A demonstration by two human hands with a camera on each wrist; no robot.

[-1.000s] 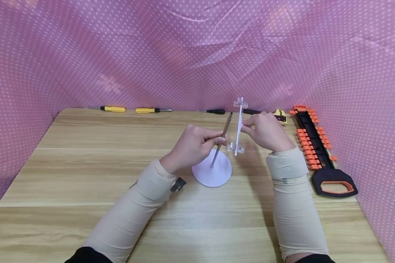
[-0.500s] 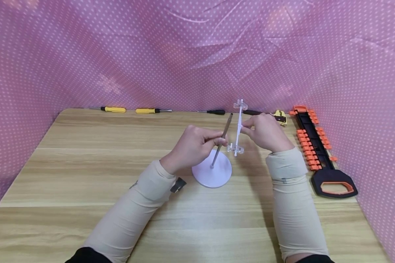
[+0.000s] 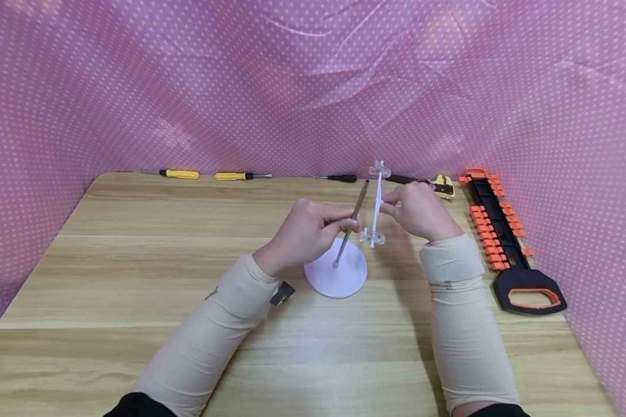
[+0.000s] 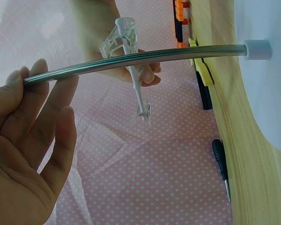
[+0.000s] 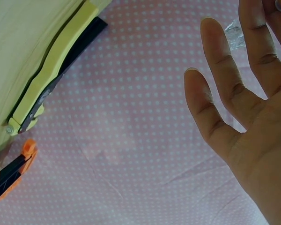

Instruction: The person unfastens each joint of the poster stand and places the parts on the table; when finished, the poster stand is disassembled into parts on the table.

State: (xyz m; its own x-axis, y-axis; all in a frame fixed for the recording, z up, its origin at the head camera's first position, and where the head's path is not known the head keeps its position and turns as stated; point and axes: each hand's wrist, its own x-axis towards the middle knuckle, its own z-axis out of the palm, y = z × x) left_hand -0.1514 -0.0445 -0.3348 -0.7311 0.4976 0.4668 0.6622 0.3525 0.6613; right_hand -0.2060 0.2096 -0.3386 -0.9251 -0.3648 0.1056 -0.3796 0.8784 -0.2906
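Grip: our left hand (image 3: 304, 234) pinches the metal rod (image 4: 154, 56), our right hand (image 3: 422, 212) the white crossbar (image 3: 377, 205). Rod's already in the round base (image 3: 335, 282); crossbar's beside the rod, not yet joined, we judge.

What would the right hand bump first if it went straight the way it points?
The white crossbar the right hand pinches would probably bump the metal rod held by the left hand first, though depth is unclear.
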